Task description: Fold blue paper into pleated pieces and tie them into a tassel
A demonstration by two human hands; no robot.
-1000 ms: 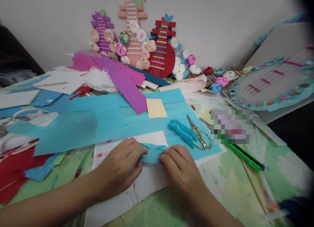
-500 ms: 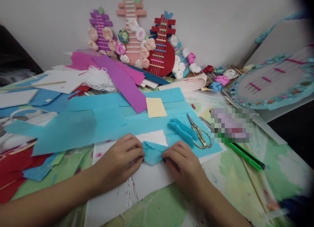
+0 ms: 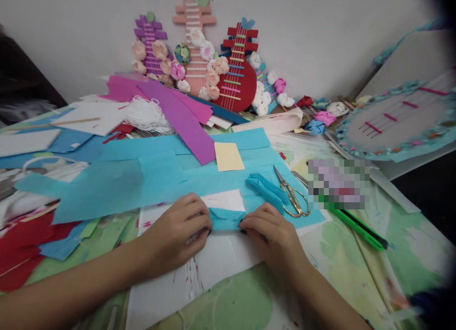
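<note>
Red paper: matte deep-red sheets (image 3: 17, 259) lie at the far left of the table.
String: a loose heap of thin white string (image 3: 146, 115) lies beside the long purple paper strip (image 3: 176, 121).
Left hand: the bare left hand (image 3: 180, 230) has its thumb and fingertips pinched together on the left end of the small blue folded paper.
Held piece: the small blue folded paper (image 3: 225, 220) spans between both hands, above a white sheet (image 3: 221, 259).
Cream piece: a flat cream paper rectangle (image 3: 229, 156) rests on the large bright-blue paper sheet (image 3: 203, 180), at the purple strip's lower end.
Right hand: the bare right hand (image 3: 274, 232) pinches the held paper's right end, thumb and fingertips closed on it.
Scissors: gold-handled metal scissors (image 3: 291, 197) lie just right of a folded blue paper bundle (image 3: 265, 190).
Cutter: a bright-green plastic cutter (image 3: 359, 228) lies right of the scissors.
</note>
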